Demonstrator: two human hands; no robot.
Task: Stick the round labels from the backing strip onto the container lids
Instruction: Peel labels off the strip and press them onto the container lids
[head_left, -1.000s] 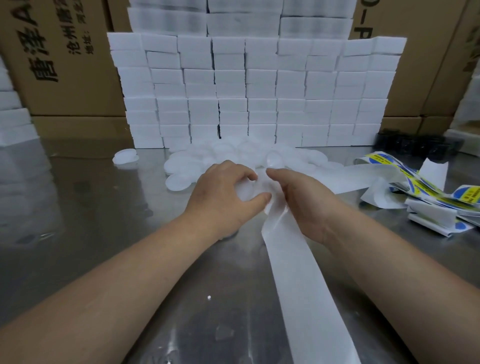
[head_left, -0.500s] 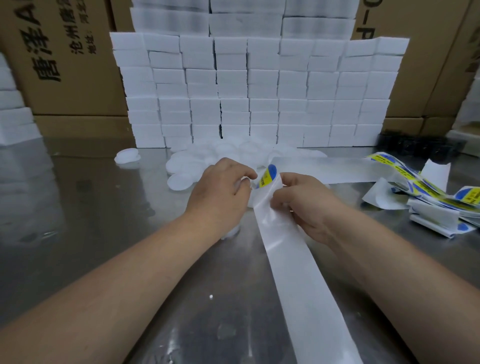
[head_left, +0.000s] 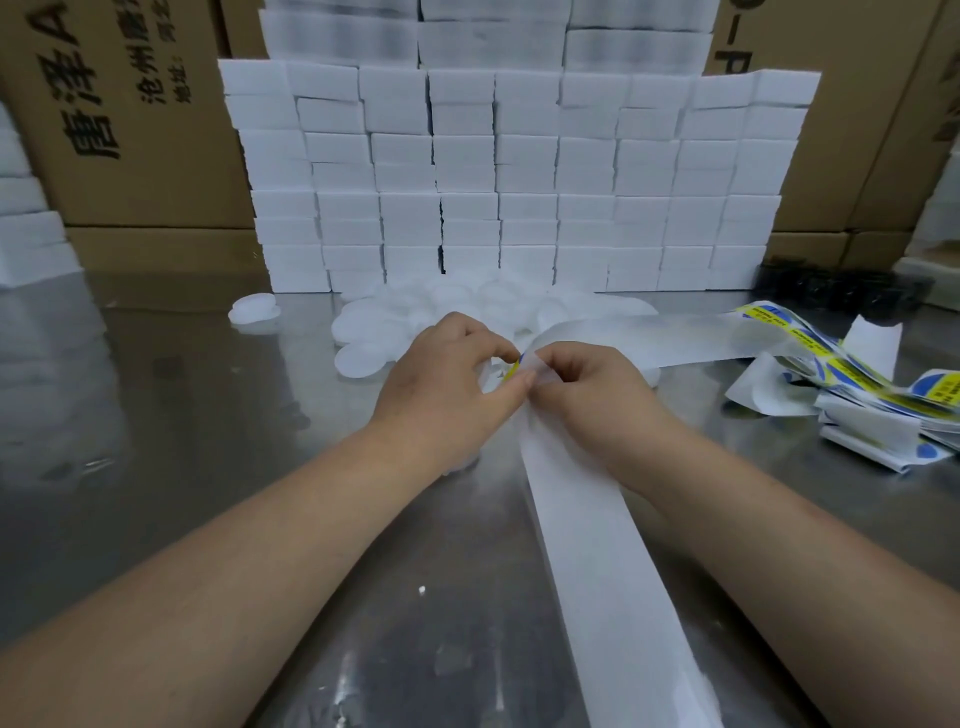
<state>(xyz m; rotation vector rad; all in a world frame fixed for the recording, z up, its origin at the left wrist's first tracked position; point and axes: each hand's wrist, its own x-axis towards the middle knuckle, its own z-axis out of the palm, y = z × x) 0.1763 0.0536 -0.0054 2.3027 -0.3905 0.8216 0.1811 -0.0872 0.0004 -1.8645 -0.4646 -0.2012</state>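
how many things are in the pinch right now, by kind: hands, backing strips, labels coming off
hand: 2 (left hand, right hand)
backing strip: 1, pinched by the right hand
label: 1, yellow and blue, pinched by the left hand
total: 4

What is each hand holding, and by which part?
The left hand pinches the round label by its edge. The right hand pinches the backing strip at its bend, beside the label.
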